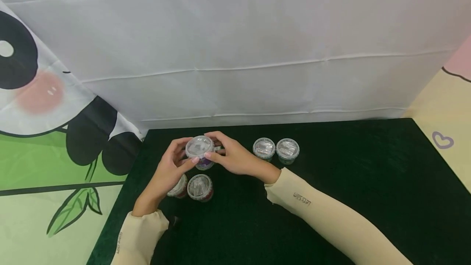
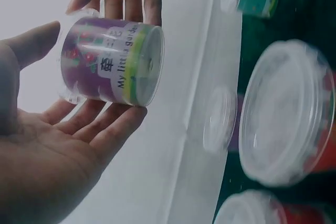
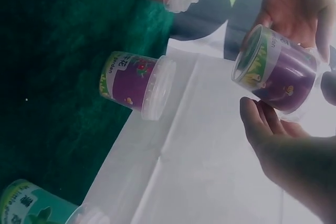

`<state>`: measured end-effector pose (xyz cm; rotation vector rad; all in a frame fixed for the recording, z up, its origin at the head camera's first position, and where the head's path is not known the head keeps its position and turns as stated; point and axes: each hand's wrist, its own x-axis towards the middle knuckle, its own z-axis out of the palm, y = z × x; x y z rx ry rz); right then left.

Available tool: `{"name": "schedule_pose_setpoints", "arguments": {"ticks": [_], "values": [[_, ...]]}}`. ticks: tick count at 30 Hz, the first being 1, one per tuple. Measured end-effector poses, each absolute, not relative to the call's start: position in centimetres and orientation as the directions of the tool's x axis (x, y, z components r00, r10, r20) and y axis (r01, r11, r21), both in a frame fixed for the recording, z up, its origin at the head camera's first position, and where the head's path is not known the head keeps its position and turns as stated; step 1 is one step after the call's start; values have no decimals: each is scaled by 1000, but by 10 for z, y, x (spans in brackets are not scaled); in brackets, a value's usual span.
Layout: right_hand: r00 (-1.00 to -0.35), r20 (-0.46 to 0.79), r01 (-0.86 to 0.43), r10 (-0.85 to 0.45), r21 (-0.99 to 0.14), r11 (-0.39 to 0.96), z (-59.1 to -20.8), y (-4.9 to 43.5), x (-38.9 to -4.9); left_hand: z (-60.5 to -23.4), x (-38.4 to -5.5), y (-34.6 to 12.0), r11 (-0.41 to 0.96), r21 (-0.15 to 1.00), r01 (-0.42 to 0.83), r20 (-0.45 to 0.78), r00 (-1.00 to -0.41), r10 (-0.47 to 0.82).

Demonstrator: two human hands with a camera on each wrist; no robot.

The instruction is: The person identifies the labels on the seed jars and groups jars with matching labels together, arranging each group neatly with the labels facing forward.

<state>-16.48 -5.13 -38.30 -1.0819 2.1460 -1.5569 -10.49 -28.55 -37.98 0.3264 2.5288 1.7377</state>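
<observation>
Between my two hands is a clear plastic tub (image 1: 200, 146) with a translucent lid and a purple "My little garden" label (image 2: 97, 59), held up over the far left of the table. My left hand (image 1: 169, 169) grips it from the left, fingers along its side and thumb near the lid. From the right, my right hand (image 1: 235, 154) holds the same tub with thumb and fingers. In the right wrist view a second purple tub (image 3: 131, 82) stands on the table beyond; hands and held tub mostly hide it from above.
Nearer than the hands, two red-labelled tubs stand side by side, one lid (image 1: 200, 187) in full view, the other (image 1: 179, 187) partly behind my left wrist. Two green-labelled tubs (image 1: 264, 148) (image 1: 288, 150) stand right of my hands. White cloth (image 1: 235, 93) backs the dark green table (image 1: 349, 183).
</observation>
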Motion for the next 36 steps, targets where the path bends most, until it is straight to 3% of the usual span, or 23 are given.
{"name": "schedule_pose_setpoints", "arguments": {"ticks": [22, 36], "values": [[-682, 190, -538, -706, -784, 308, -400, -110, -198, -408, -144, -350, 366, 918, 153, 63, -967, 246], [-705, 148, -623, -693, -596, 506, -416, -133, -208, -433, -159, -371, 411, 903, 125, 20, -968, 251]]}}
